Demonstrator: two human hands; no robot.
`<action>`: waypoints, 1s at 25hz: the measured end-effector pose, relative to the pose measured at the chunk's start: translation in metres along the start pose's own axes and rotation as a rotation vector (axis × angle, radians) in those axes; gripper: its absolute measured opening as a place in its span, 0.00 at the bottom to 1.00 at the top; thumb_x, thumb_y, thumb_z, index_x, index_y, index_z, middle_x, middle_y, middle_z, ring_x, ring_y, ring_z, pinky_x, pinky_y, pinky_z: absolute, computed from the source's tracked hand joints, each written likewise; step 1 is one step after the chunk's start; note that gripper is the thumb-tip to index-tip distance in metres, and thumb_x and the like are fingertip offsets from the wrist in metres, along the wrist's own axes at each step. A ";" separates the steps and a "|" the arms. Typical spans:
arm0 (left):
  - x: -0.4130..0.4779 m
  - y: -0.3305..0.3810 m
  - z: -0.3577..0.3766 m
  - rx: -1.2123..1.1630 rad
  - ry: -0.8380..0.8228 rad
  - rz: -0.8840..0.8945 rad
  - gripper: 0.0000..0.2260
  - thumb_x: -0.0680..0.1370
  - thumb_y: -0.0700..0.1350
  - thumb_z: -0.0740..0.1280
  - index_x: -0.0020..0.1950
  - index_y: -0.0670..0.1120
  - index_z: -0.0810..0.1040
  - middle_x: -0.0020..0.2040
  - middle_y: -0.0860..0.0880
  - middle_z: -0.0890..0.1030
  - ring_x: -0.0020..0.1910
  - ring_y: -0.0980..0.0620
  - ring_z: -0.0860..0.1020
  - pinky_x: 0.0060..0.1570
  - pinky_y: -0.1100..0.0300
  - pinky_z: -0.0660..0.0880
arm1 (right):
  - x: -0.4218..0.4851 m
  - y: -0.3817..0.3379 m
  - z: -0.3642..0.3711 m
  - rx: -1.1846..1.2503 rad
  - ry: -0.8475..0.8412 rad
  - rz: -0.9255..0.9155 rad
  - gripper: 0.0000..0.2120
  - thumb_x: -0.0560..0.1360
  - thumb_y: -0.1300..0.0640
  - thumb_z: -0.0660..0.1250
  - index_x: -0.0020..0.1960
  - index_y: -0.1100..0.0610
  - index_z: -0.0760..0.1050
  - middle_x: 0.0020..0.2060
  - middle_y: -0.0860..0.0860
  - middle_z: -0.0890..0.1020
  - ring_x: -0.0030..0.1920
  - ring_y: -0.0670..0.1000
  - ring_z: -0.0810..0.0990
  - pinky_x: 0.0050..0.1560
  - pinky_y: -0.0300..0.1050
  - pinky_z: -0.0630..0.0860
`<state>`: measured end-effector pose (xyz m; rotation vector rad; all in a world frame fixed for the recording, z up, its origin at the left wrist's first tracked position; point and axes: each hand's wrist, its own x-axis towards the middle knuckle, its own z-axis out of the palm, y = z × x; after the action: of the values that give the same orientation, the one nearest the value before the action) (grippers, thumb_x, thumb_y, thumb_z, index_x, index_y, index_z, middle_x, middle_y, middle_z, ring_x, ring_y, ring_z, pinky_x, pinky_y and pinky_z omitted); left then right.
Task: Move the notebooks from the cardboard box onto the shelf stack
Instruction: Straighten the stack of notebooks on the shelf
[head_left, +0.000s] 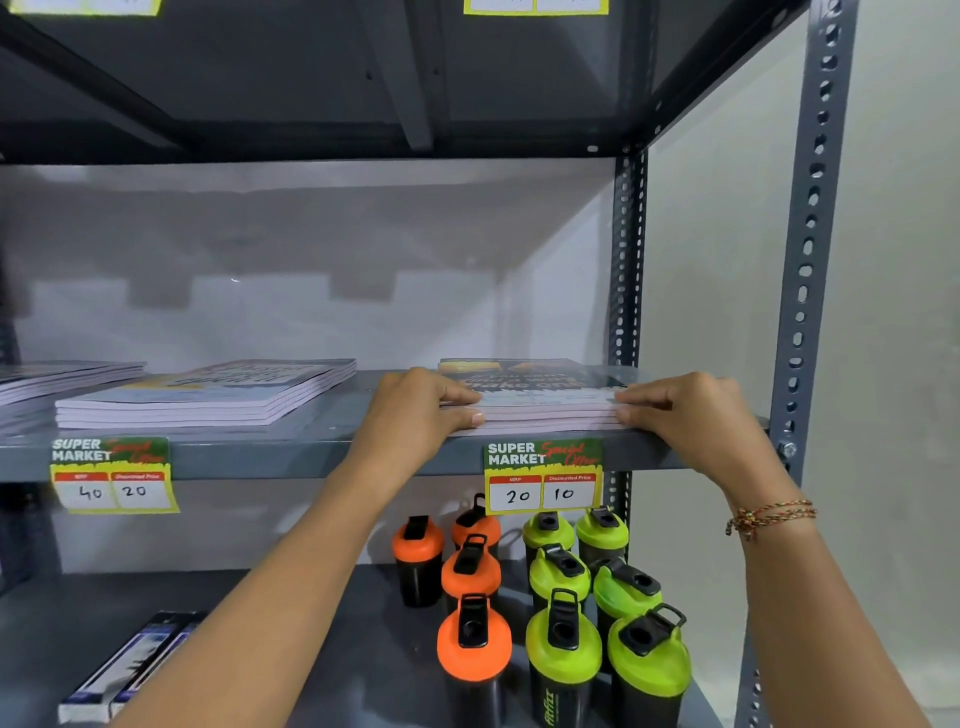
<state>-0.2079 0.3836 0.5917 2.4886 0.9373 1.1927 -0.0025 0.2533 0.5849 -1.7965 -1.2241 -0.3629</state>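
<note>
A stack of notebooks (540, 400) with a dark and orange cover lies flat at the right end of the grey metal shelf (311, 457). My left hand (415, 410) grips the stack's left front corner, fingers on top and thumb at the edge. On the right front corner sits my right hand (691, 410), holding it the same way. Two more notebook stacks lie on the same shelf: one in the middle (208, 395) and one at the far left (57, 379). The cardboard box is out of view.
Price tags hang from the shelf edge: one left (111, 475) and one below the held stack (543, 475). On the lower shelf stand orange-lidded (470, 587) and green-lidded (582, 603) shaker bottles, with flat boxes (130, 670) at the left. A perforated upright post (808, 260) bounds the right side.
</note>
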 end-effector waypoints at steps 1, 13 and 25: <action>0.002 0.000 0.000 0.003 -0.005 -0.009 0.15 0.72 0.46 0.73 0.58 0.45 0.81 0.61 0.47 0.81 0.63 0.51 0.76 0.61 0.64 0.67 | 0.000 -0.001 0.000 -0.001 0.002 0.007 0.11 0.71 0.58 0.72 0.52 0.59 0.82 0.53 0.55 0.84 0.55 0.49 0.79 0.55 0.30 0.66; -0.003 0.010 -0.006 0.047 0.064 -0.085 0.17 0.69 0.46 0.76 0.55 0.42 0.83 0.55 0.43 0.84 0.56 0.48 0.79 0.51 0.63 0.70 | 0.002 -0.004 -0.001 -0.042 -0.018 0.027 0.14 0.68 0.59 0.74 0.53 0.60 0.81 0.49 0.58 0.85 0.49 0.51 0.79 0.53 0.36 0.69; -0.003 0.003 -0.013 0.123 0.027 -0.082 0.07 0.68 0.50 0.76 0.35 0.51 0.79 0.34 0.44 0.74 0.38 0.48 0.71 0.43 0.59 0.68 | -0.001 -0.005 -0.001 0.040 -0.013 0.045 0.11 0.70 0.56 0.72 0.51 0.59 0.82 0.50 0.54 0.85 0.51 0.47 0.78 0.54 0.35 0.68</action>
<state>-0.2180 0.3782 0.5992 2.5052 1.1415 1.1795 -0.0066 0.2522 0.5878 -1.7916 -1.1897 -0.2991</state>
